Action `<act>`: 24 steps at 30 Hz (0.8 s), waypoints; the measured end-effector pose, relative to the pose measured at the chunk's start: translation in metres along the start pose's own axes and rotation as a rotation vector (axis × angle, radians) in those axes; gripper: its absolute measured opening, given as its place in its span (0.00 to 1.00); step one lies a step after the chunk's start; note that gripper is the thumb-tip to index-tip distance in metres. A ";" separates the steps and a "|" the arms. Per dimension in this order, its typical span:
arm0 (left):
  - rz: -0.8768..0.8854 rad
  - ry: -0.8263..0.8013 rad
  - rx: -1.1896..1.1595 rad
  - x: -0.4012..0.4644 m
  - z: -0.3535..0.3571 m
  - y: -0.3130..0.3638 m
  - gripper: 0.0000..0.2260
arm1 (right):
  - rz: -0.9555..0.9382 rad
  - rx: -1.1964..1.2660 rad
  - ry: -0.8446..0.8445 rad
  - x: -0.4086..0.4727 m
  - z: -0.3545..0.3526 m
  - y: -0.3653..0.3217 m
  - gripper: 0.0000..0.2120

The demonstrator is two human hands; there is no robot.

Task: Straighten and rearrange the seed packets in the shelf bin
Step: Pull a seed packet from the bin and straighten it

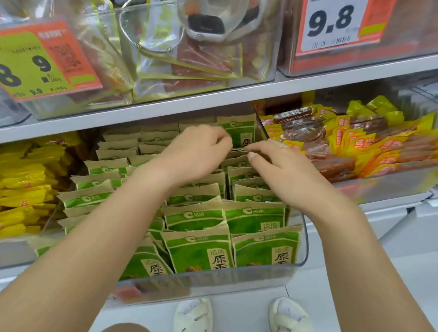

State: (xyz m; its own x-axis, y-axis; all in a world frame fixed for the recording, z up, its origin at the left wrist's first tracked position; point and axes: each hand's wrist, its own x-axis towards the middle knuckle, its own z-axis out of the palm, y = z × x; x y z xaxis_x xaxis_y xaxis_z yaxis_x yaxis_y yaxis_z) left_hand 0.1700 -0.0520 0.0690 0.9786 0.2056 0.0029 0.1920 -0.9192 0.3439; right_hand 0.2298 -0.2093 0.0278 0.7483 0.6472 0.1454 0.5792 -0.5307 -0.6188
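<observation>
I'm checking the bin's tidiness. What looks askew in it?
The green packets in the clear bin mostly stand in rows, but those at the left lean and overlap unevenly. Both hands, left and right, work the back rows.

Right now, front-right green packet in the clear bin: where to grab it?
Pinch the front-right green packet by its tan top seal, coming straight down from above. It stands upright with that edge free, while the clear bin wall covers its lower face.

Bright, even overhead light, soft shadows; glare on clear bin fronts (231,282); far-right edge smeared w/ blur, wide-angle bending.
</observation>
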 end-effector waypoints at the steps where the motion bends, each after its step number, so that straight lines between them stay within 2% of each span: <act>1: 0.014 0.046 0.029 0.010 0.002 -0.003 0.18 | 0.005 0.007 -0.009 0.000 0.000 0.000 0.18; 6: -0.049 -0.047 0.102 0.051 0.004 -0.005 0.24 | 0.025 0.056 -0.051 0.004 -0.001 0.005 0.17; 13: -0.192 0.028 0.131 0.070 0.011 -0.004 0.09 | 0.037 0.115 -0.079 0.003 -0.006 0.006 0.19; 16: -0.090 0.155 0.127 0.054 0.013 -0.005 0.09 | 0.048 0.154 -0.038 0.001 -0.008 0.005 0.19; 19: 0.059 0.271 0.231 0.030 0.012 0.004 0.10 | 0.056 0.155 0.048 -0.002 -0.005 0.003 0.20; 24: 0.176 0.326 0.431 -0.005 0.003 0.013 0.13 | 0.158 0.145 0.298 -0.003 -0.002 0.003 0.27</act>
State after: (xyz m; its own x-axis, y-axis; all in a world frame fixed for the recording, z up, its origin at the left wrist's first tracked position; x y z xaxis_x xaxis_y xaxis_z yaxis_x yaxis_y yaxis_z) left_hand 0.1678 -0.0664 0.0703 0.9385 0.0675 0.3385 0.1079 -0.9889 -0.1018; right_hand 0.2298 -0.2137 0.0268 0.8987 0.3643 0.2440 0.4126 -0.5144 -0.7518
